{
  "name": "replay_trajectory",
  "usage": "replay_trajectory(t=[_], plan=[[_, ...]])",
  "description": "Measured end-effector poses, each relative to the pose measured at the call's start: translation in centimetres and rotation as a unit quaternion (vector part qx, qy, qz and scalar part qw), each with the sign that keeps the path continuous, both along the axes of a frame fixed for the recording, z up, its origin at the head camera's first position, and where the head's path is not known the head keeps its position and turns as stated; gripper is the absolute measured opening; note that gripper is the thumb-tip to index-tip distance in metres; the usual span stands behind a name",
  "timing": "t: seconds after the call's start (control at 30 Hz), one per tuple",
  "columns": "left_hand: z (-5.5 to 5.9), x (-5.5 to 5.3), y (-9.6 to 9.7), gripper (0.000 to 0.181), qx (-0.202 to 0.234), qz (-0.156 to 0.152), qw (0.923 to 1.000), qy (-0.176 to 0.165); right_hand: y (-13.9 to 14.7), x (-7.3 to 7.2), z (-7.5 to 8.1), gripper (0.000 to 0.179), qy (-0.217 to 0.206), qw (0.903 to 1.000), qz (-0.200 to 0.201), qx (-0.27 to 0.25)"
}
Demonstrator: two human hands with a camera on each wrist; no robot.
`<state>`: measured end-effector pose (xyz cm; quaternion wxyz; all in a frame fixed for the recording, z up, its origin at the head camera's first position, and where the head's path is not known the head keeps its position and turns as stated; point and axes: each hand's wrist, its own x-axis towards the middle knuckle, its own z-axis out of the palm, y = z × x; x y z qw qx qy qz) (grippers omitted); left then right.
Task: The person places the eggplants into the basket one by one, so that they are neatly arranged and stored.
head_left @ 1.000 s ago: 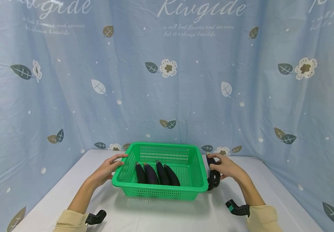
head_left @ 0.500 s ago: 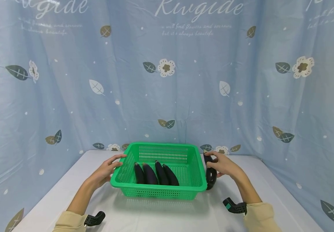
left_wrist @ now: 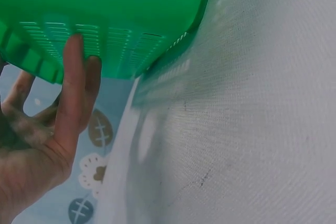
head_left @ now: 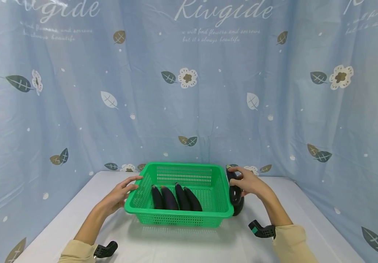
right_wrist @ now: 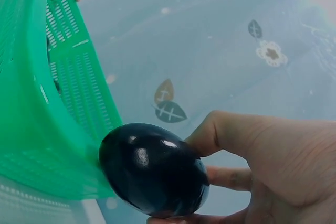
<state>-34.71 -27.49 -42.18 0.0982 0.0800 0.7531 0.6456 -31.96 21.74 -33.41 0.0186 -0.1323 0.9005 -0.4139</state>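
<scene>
My right hand point(head_left: 252, 182) grips a glossy dark eggplant point(head_left: 235, 195) by its upper part, just outside the right side of a green plastic basket point(head_left: 179, 213). Seen from the right wrist, the rounded end of that eggplant point(right_wrist: 152, 169) is close against the basket's outer wall; I cannot tell whether they touch. Part of another eggplant point(head_left: 239, 208) shows on the table below it. Several eggplants point(head_left: 170, 199) lie side by side in the basket. My left hand point(head_left: 118, 195) holds the basket's left rim, with fingers against the outer wall point(left_wrist: 121, 45) in the left wrist view.
A white cloth point(head_left: 175, 244) covers the table. Blue printed curtains point(head_left: 208, 102) enclose the back and both sides, close behind the basket. Black wrist devices point(head_left: 262, 230) sit at both cuffs.
The right hand has moved left and slightly up with its eggplant, towards the basket's right rim, uncovering part of the other eggplant. The left hand stays on the rim.
</scene>
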Motion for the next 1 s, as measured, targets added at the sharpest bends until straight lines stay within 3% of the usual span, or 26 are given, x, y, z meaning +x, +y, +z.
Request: replay_trajectory(t=[1.0], plan=[[-0.3, 0.1, 0.3, 0.054, 0.015, 0.004, 0.9999, -0.006, -3.7, -1.7, 0.5, 0.06, -0.03, 0.9994, 0.013, -0.006]])
